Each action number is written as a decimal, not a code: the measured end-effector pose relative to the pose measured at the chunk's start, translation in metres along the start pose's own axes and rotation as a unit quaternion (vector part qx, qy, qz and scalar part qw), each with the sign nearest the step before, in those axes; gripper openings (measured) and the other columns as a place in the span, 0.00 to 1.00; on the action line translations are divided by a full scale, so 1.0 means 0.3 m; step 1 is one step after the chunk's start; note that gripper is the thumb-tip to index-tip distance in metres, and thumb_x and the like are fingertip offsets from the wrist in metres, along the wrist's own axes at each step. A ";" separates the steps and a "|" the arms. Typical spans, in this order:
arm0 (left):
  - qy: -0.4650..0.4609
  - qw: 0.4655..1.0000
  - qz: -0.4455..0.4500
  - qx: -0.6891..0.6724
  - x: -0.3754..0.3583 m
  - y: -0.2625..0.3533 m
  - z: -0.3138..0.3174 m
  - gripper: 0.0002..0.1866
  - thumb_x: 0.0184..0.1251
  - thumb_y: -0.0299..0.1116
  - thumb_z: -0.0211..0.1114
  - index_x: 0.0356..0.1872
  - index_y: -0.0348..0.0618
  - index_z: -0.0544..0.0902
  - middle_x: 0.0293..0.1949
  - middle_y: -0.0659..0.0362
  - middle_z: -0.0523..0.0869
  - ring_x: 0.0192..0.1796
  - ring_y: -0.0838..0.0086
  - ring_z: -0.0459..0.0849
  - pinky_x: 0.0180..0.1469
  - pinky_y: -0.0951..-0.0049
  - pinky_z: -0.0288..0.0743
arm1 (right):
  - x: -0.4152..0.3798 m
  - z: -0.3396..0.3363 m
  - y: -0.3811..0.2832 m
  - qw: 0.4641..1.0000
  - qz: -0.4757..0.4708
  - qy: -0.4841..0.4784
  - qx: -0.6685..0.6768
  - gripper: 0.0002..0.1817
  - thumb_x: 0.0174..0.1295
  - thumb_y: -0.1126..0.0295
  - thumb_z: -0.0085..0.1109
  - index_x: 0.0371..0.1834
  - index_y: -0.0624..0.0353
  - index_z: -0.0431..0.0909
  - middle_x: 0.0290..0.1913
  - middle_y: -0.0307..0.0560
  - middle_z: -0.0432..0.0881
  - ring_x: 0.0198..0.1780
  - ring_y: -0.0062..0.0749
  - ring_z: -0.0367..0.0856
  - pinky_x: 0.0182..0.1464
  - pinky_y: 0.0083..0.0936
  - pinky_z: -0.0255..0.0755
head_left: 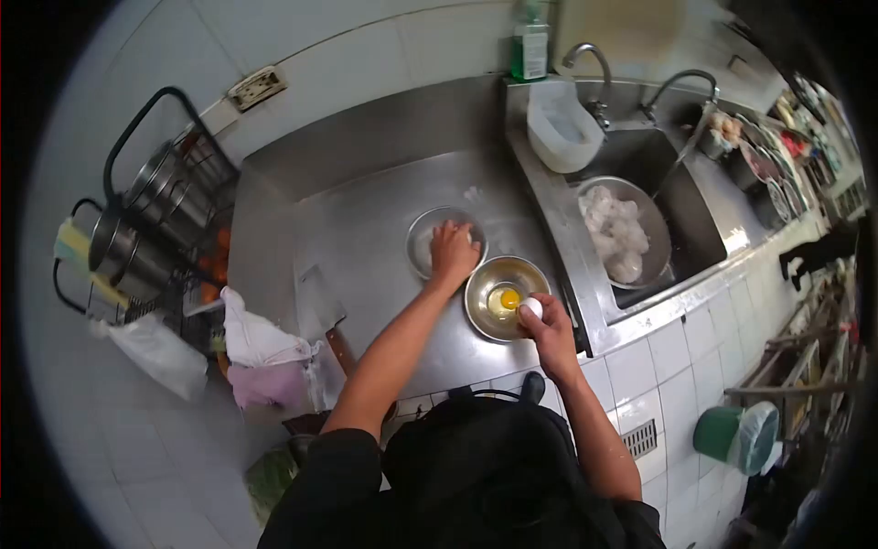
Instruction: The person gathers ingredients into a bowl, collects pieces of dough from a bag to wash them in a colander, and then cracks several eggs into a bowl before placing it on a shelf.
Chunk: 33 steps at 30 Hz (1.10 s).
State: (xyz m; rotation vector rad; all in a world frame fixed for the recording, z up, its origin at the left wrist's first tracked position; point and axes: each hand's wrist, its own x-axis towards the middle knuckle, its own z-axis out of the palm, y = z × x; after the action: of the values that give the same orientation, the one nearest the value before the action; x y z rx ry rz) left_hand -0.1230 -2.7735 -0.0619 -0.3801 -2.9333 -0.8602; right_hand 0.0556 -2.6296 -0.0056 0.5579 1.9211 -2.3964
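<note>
Left hand: fingers curled down into a shallow metal dish; whatever they grip is hidden.
Right hand: fingers closed around a white egg, at the rim of the bowl.
Metal bowl: on the steel counter, just beside the dish; a yolk lies inside.
Sink: to the right, with a basin of pale food.
Cleaver: flat on the counter, left of the forearm.

Both bare forearms reach forward from dark sleeves. The left hand stretches farther out, palm down, fingers curled loosely downward. The right hand sits nearer the body, wrist bent, fingers closed in a pinch.
</note>
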 end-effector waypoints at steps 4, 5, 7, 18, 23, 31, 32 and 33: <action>-0.106 0.987 0.000 0.118 0.096 -0.107 0.077 0.26 0.53 0.32 0.61 0.57 0.51 0.77 0.57 0.53 0.77 0.63 0.55 0.70 0.64 0.43 0.60 | -0.065 -0.012 -0.013 0.995 0.065 0.044 0.067 0.23 0.64 0.70 0.57 0.61 0.62 0.68 0.42 0.40 0.80 0.37 0.23 0.77 0.40 0.20 0.71; -0.082 0.989 0.017 0.123 0.101 -0.112 0.083 0.25 0.52 0.32 0.62 0.56 0.51 0.78 0.56 0.52 0.78 0.62 0.56 0.71 0.63 0.45 0.61 | -0.075 -0.019 -0.003 0.993 0.065 0.055 0.087 0.23 0.63 0.71 0.56 0.62 0.62 0.68 0.43 0.41 0.79 0.37 0.23 0.77 0.40 0.20 0.71; -0.101 0.985 0.008 0.139 0.109 -0.125 0.094 0.24 0.52 0.34 0.64 0.54 0.52 0.79 0.53 0.53 0.79 0.61 0.57 0.72 0.62 0.44 0.60 | -0.081 -0.036 0.023 0.990 0.061 0.072 0.101 0.24 0.62 0.73 0.56 0.62 0.62 0.67 0.44 0.41 0.79 0.38 0.24 0.77 0.40 0.20 0.71; -0.137 0.449 -0.319 -0.823 -0.069 0.000 -0.008 0.15 0.67 0.39 0.53 0.45 0.36 0.74 0.42 0.49 0.78 0.44 0.63 0.79 0.47 0.65 0.77 | -0.043 0.073 -0.052 0.923 -0.245 0.148 -0.256 0.24 0.63 0.73 0.58 0.62 0.65 0.65 0.51 0.51 0.77 0.46 0.31 0.78 0.47 0.24 0.73; -0.138 0.486 -0.350 -0.789 -0.212 0.080 0.111 0.18 0.77 0.44 0.45 0.45 0.37 0.74 0.44 0.52 0.78 0.45 0.64 0.80 0.49 0.62 0.76 | 0.038 0.096 -0.034 0.846 -0.366 0.092 -0.376 0.23 0.63 0.73 0.59 0.60 0.65 0.67 0.52 0.57 0.76 0.49 0.43 0.79 0.49 0.30 0.74; -0.112 0.496 -0.349 -0.787 -0.264 0.113 0.139 0.14 0.76 0.38 0.48 0.46 0.38 0.76 0.43 0.56 0.81 0.45 0.68 0.80 0.48 0.66 0.76 | 0.107 0.040 0.076 0.800 -0.382 -0.003 -0.463 0.23 0.60 0.76 0.57 0.60 0.61 0.67 0.56 0.60 0.73 0.52 0.56 0.72 0.55 0.42 0.66; -0.111 0.497 -0.355 -0.784 -0.266 0.116 0.143 0.14 0.76 0.38 0.49 0.46 0.39 0.77 0.42 0.56 0.81 0.44 0.68 0.80 0.48 0.66 0.76 | 0.100 0.043 0.066 0.810 -0.379 0.002 -0.448 0.22 0.61 0.76 0.56 0.60 0.62 0.67 0.56 0.60 0.73 0.52 0.57 0.71 0.55 0.43 0.65; -0.106 0.496 -0.361 -0.782 -0.267 0.118 0.147 0.14 0.76 0.38 0.49 0.46 0.39 0.77 0.42 0.57 0.81 0.44 0.68 0.81 0.47 0.66 0.76 | 0.094 0.041 0.049 0.830 -0.364 0.012 -0.423 0.22 0.61 0.75 0.56 0.60 0.62 0.67 0.55 0.60 0.73 0.52 0.56 0.71 0.56 0.42 0.65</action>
State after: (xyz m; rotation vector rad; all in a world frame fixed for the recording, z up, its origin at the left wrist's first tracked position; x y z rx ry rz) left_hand -0.0362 -2.7382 -0.0907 0.8883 -1.1679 -3.4141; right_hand 0.0294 -2.6390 -0.0253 -0.2571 3.2649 -1.3700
